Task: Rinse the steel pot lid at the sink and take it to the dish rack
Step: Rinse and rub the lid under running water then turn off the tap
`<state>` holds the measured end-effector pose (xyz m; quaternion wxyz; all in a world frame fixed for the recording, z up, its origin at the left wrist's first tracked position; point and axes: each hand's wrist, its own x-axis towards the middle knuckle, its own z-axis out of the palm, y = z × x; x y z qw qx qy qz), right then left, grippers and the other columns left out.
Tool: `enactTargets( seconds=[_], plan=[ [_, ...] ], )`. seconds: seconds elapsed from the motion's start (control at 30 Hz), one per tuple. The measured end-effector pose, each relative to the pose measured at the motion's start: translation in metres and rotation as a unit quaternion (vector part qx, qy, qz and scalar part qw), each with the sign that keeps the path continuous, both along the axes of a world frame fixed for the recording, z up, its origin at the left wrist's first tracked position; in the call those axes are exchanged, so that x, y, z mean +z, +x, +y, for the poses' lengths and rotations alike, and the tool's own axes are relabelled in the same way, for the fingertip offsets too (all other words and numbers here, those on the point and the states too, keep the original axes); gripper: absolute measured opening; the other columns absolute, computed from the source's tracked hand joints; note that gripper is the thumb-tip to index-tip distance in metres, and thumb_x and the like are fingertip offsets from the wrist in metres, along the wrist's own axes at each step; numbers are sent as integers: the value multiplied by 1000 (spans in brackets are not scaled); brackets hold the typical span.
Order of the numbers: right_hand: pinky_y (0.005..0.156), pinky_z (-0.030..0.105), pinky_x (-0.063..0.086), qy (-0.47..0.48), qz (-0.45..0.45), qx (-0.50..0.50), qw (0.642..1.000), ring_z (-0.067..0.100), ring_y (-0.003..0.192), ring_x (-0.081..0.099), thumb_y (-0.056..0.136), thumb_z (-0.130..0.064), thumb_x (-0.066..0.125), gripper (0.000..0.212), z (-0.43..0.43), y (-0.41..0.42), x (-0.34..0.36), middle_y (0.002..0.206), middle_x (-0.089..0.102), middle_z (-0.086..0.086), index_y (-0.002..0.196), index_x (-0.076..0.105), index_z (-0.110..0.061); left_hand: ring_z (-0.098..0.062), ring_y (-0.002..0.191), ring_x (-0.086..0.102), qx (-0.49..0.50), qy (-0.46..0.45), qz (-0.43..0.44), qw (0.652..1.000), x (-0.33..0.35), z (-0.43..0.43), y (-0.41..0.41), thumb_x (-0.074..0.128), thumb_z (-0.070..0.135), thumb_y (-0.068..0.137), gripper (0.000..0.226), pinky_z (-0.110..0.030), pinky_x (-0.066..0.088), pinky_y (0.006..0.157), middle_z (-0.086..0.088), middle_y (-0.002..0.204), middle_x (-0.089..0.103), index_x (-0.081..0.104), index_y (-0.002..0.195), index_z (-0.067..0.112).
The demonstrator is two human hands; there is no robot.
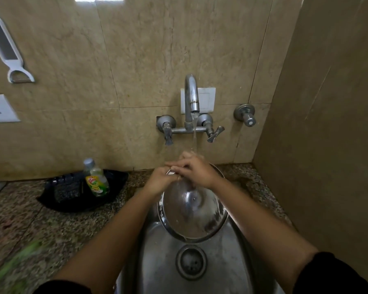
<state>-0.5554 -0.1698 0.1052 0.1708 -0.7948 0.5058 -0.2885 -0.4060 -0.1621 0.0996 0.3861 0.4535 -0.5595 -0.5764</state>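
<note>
1. The steel sink (232,262) is set into a speckled counter (30,219); its basin holds a round drain (191,262) near the front and a film of water, with no other dishes visible in it.
2. The lid (192,213) is held above the back half of the basin, tilted so that its shiny face with a small centre rivet looks up at the camera, its lower rim hanging just over the drain.
3. A black tray (77,190) sits on the counter by the back wall, left of the sink. A soap bottle (96,179) leans in it, beside a dark ribbed object I cannot identify.
4. The tap (192,98) on the wall runs a thin stream that lands on the hands at the lid's upper rim.
5. The left hand (160,181) grips the upper rim, fingers curled and pressed together; how far they wrap behind it cannot be told.
6. The right hand (197,169) lies across the left, fingers bunched and bent down over the same rim.
7. Both forearms reach forward over the sink, converging at the lid, dark sleeves at the elbows.
</note>
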Motion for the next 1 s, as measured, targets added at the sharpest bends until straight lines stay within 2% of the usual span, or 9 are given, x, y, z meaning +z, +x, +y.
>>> enactTargets(
  seconds=[0.17, 0.27, 0.37, 0.47, 0.6, 0.7, 0.77, 0.87, 1.0],
  plan=[
    [98, 28, 46, 103, -284, -121, 946, 23, 117, 57, 96, -18, 53, 31, 3, -30, -1, 123, 63, 6, 123, 62, -7, -41, 92, 68, 75, 40, 30, 996, -11, 2, 7, 71, 12, 80, 25, -50, 53, 89, -24, 99, 71, 70, 100, -2],
    [97, 39, 45, 47, -160, -102, 981, 26, 103, 58, 94, -25, 57, 30, 5, -20, 0, 106, 61, 15, 121, 65, -17, -35, 85, 68, 37, 48, 33, 998, -11, 1, 5, 70, 7, 80, 28, -45, 53, 86, -24, 96, 71, 68, 104, -7],
    [82, 38, 42, 8, -44, -21, 999, 15, 84, 53, 88, -31, 64, 27, 5, -3, 3, 79, 53, -7, 113, 71, -22, -31, 88, 65, -7, 9, 19, 1000, -6, 0, -2, 64, 1, 83, 25, -44, 50, 88, -26, 99, 68, 67, 106, -7],
    [84, 32, 45, 55, -178, -67, 980, 14, 90, 58, 89, -25, 64, 26, 5, -15, 1, 90, 63, -1, 111, 71, -13, -33, 89, 66, 22, -2, 10, 1000, -9, -1, 1, 68, 10, 83, 28, -44, 52, 87, -25, 101, 70, 68, 107, -4],
    [76, 28, 47, 52, -288, -301, 908, 27, 96, 66, 95, -27, 56, 28, 14, -45, -26, 101, 73, 5, 114, 70, -11, -25, 75, 70, 106, 55, 79, 990, -22, 0, 10, 69, 25, 84, 32, -35, 57, 71, -12, 87, 74, 70, 102, 0],
    [69, 31, 45, -15, -137, -404, 905, 27, 93, 64, 99, -29, 46, 31, 15, -43, -37, 98, 71, 8, 107, 70, -12, -24, 72, 68, 149, 64, 70, 984, -29, 5, 6, 55, 40, 91, 40, -32, 55, 69, -10, 82, 73, 71, 94, 4],
    [88, 37, 43, -55, 7, -425, 903, 27, 110, 56, 101, -29, 37, 36, 13, -31, -34, 119, 64, 10, 121, 61, -13, -20, 66, 68, 174, 52, 63, 981, -32, 10, -1, 50, 43, 93, 43, -24, 55, 58, -9, 79, 72, 70, 89, 5],
    [119, 47, 12, -74, 123, -279, 950, 21, 147, 19, 100, -41, 28, 55, 13, 1, -31, 157, 25, -1, 151, 21, -19, -18, 65, 68, 185, 56, 78, 978, -28, 14, -12, 49, 42, 94, 42, -23, 55, 59, -8, 77, 72, 70, 87, 6],
    [120, 34, 1, -88, 172, -27, 981, 7, 148, -9, 101, -43, 22, 59, 39, 18, -53, 162, 0, -7, 153, 1, -25, -26, 83, 70, 208, 72, 121, 968, -23, 10, -17, 48, 38, 95, 40, -32, 56, 78, -15, 89, 73, 70, 94, 4]
  ],
)
